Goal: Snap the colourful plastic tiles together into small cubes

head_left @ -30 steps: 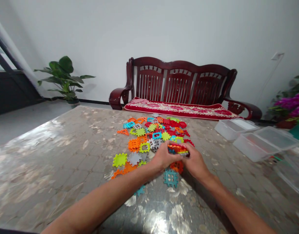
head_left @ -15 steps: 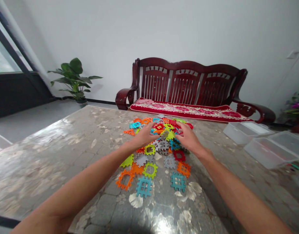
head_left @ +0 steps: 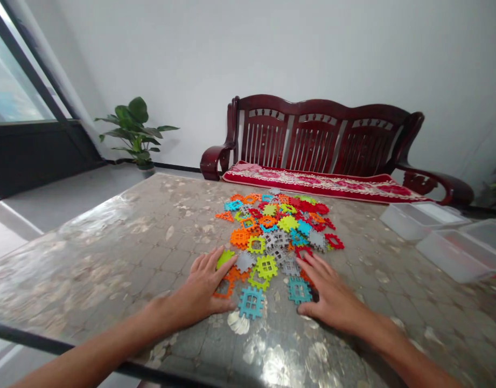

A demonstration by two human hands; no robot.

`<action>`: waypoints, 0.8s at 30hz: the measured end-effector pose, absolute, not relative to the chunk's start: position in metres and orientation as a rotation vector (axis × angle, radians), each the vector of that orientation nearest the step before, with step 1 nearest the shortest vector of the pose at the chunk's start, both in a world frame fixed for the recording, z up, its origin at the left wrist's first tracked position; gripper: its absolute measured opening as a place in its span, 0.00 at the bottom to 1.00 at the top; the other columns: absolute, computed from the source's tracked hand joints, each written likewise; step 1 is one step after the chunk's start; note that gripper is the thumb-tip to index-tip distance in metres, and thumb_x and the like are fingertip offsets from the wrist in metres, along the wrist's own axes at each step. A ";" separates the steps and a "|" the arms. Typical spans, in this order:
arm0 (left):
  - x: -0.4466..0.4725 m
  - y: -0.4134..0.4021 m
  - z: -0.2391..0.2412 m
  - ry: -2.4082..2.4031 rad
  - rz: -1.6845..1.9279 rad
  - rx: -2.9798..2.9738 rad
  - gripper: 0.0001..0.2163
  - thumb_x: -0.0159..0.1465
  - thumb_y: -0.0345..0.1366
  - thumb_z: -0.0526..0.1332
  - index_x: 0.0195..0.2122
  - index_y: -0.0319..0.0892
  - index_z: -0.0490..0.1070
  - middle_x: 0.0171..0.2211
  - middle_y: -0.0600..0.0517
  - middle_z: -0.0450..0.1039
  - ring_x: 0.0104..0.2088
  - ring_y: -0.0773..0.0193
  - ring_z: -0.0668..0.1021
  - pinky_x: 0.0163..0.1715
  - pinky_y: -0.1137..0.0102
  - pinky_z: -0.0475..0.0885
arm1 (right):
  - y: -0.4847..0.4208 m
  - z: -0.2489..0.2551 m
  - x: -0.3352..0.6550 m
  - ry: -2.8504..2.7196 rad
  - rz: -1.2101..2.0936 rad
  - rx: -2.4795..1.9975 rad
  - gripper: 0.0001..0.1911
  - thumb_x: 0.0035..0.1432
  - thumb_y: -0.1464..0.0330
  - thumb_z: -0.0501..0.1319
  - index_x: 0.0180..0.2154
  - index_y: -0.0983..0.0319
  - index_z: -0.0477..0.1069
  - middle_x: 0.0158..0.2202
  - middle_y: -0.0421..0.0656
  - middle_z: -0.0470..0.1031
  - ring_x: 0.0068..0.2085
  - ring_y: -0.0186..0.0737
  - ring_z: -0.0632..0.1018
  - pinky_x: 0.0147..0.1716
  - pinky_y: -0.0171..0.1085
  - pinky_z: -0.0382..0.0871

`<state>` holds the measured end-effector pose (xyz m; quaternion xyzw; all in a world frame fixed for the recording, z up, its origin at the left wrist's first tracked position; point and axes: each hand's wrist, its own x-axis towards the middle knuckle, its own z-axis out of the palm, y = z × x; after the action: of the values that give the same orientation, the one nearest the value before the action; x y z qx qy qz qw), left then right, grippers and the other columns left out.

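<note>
A loose heap of flat, notched plastic building tiles in several colours (head_left: pixel 278 226) lies on the patterned tabletop. My left hand (head_left: pixel 205 283) rests at the heap's near left edge, fingers spread. Its fingers touch a lime green tile (head_left: pixel 224 259) and partly cover an orange tile (head_left: pixel 223 291). My right hand (head_left: pixel 328 288) lies at the near right edge, fingers apart, beside a teal window tile (head_left: pixel 299 290) and partly over a red tile (head_left: pixel 303 251). Another teal window tile (head_left: pixel 251 302) sits between the hands, nearest to me. Neither hand grips a tile.
Clear plastic boxes (head_left: pixel 453 256) stand on the table (head_left: pixel 122 253) at the right. Beyond the far edge is a dark red wooden bench (head_left: pixel 312 134) with a red patterned cushion (head_left: pixel 312 180). A potted plant (head_left: pixel 137 129) stands on the floor at the back left.
Both hands have come back toward me from the middle of the heap and moved down to its near sides. Tiles in the heap lie more spread out, and the view has shifted slightly left.
</note>
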<state>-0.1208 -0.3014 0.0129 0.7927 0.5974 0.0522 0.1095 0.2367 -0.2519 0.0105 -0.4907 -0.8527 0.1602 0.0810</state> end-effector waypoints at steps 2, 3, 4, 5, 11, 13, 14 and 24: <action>-0.109 -0.295 0.014 1.737 0.230 2.340 0.40 0.58 0.55 0.65 0.70 0.51 0.56 0.72 0.38 0.51 0.70 0.37 0.55 0.65 0.40 0.55 | -0.250 0.013 0.225 -2.552 0.378 -1.440 0.49 0.48 0.52 0.70 0.68 0.56 0.58 0.72 0.50 0.54 0.71 0.59 0.52 0.67 0.58 0.51; -0.104 -0.293 0.013 1.734 0.272 2.342 0.38 0.59 0.54 0.65 0.69 0.51 0.58 0.71 0.39 0.54 0.70 0.38 0.56 0.64 0.41 0.56 | -0.250 0.014 0.220 -2.552 0.323 -1.423 0.46 0.50 0.51 0.69 0.67 0.58 0.61 0.70 0.51 0.58 0.70 0.59 0.55 0.66 0.58 0.53; -0.100 -0.290 0.012 1.735 0.318 2.346 0.37 0.59 0.53 0.65 0.69 0.51 0.60 0.70 0.41 0.57 0.69 0.38 0.58 0.64 0.41 0.57 | -0.250 0.015 0.215 -2.547 0.266 -1.410 0.43 0.51 0.51 0.69 0.65 0.59 0.64 0.68 0.52 0.61 0.68 0.59 0.58 0.66 0.57 0.54; -0.097 -0.288 0.011 1.737 0.369 2.353 0.36 0.59 0.52 0.66 0.67 0.50 0.62 0.69 0.41 0.59 0.68 0.39 0.59 0.64 0.42 0.58 | -0.250 0.015 0.212 -2.537 0.211 -1.400 0.41 0.52 0.51 0.68 0.63 0.61 0.67 0.66 0.53 0.63 0.66 0.59 0.61 0.65 0.56 0.56; -0.093 -0.274 0.011 1.769 0.807 2.342 0.21 0.65 0.42 0.61 0.59 0.49 0.71 0.63 0.44 0.65 0.62 0.47 0.68 0.62 0.48 0.65 | -0.248 0.016 0.206 -2.436 -0.008 -1.371 0.30 0.61 0.52 0.62 0.58 0.63 0.70 0.58 0.54 0.73 0.57 0.57 0.70 0.56 0.54 0.65; -0.089 -0.266 0.014 1.755 0.953 2.299 0.17 0.67 0.39 0.60 0.57 0.50 0.72 0.63 0.45 0.65 0.62 0.50 0.68 0.61 0.49 0.66 | -0.242 0.020 0.205 -2.420 0.005 -1.382 0.21 0.68 0.56 0.54 0.53 0.61 0.74 0.52 0.51 0.76 0.53 0.52 0.73 0.53 0.49 0.66; -0.084 -0.262 0.015 1.731 1.006 2.282 0.17 0.66 0.37 0.60 0.56 0.50 0.72 0.62 0.45 0.65 0.62 0.50 0.68 0.62 0.50 0.66 | -0.237 0.023 0.204 -2.419 0.026 -1.402 0.20 0.70 0.58 0.50 0.49 0.60 0.75 0.49 0.50 0.78 0.50 0.49 0.75 0.52 0.47 0.67; -0.047 -0.228 0.032 1.547 0.967 2.183 0.30 0.61 0.39 0.66 0.65 0.48 0.63 0.67 0.42 0.60 0.67 0.50 0.63 0.66 0.52 0.60 | -0.203 0.044 0.207 -2.198 0.287 -1.591 0.16 0.68 0.60 0.53 0.44 0.59 0.77 0.46 0.48 0.80 0.47 0.47 0.78 0.47 0.43 0.69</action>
<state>-0.0470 -0.2277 0.0317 0.7589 0.5377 0.3362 0.1477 0.2066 -0.2029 0.0442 -0.5705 -0.7886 0.1029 0.2050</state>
